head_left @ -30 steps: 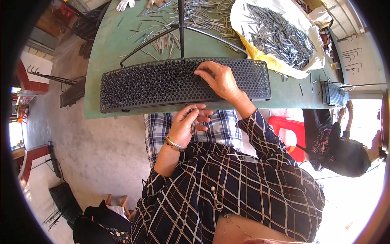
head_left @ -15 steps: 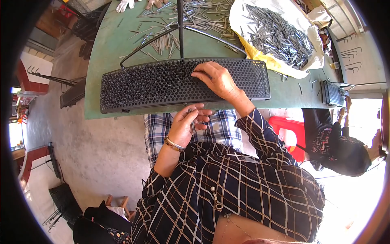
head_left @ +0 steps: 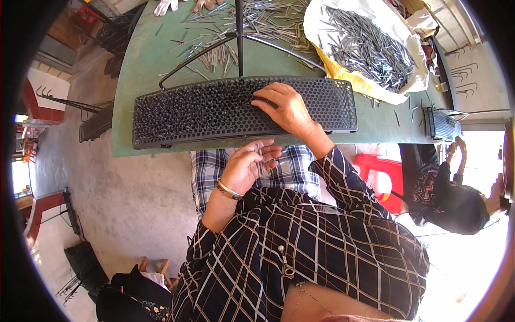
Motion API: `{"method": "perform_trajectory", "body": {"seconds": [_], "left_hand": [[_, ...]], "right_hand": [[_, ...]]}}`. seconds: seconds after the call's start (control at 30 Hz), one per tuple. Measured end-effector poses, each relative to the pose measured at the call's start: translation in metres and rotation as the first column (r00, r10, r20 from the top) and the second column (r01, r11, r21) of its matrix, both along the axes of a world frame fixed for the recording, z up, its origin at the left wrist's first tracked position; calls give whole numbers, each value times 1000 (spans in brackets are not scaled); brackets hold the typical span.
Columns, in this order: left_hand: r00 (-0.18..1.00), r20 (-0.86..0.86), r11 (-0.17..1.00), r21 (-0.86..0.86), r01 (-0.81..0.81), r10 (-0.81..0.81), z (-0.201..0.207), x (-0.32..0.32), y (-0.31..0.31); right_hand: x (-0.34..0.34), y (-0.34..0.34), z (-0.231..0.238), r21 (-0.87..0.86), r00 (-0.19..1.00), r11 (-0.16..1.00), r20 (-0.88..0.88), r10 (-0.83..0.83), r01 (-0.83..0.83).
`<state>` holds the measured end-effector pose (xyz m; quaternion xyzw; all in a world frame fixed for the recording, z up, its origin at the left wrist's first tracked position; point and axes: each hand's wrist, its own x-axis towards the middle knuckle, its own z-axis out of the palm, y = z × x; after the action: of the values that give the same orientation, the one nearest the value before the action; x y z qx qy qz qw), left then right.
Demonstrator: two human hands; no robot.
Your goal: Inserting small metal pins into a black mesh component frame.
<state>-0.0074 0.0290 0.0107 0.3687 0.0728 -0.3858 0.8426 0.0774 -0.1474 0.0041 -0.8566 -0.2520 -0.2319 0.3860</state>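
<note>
Though it bristles at left, the black panel (head_left: 236, 110) is perforated.

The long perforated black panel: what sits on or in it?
Small dark pieces crowd the left part of the panel; toward its right, open-looking holes show. The right hand is over it, right of centre, hiding whatever lies directly beneath.

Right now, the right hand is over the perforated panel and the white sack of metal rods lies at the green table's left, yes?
No: the head view shows the white sack on the right side of the green table. The right hand is over the perforated panel.
</note>
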Motion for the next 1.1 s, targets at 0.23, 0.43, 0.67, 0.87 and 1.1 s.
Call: {"method": "perform_trajectory", "body": {"seconds": [0.23, 0.43, 0.67, 0.87, 1.1], "left_hand": [[1000, 15, 1000, 9, 15, -15, -3, 0, -1], [996, 70, 996, -71, -59, 64, 5, 4, 3], [990, 136, 999, -34, -22, 26, 1, 1, 3], [991, 129, 999, -5, -36, 36, -1, 0, 1], [969, 244, 985, 151, -84, 46, -14, 1, 3]], "right_hand": [[-4, 4, 4, -8, 1000, 1000, -12, -21, 21], [-27, -4, 26, 201, 862, 973, -467, 199, -115], [-49, 3, 18, 418, 699, 885, -570, 433, -207], [-54, 4, 18, 393, 771, 905, -523, 364, -161], [-46, 6, 31, 441, 694, 895, -662, 282, 57]]}}
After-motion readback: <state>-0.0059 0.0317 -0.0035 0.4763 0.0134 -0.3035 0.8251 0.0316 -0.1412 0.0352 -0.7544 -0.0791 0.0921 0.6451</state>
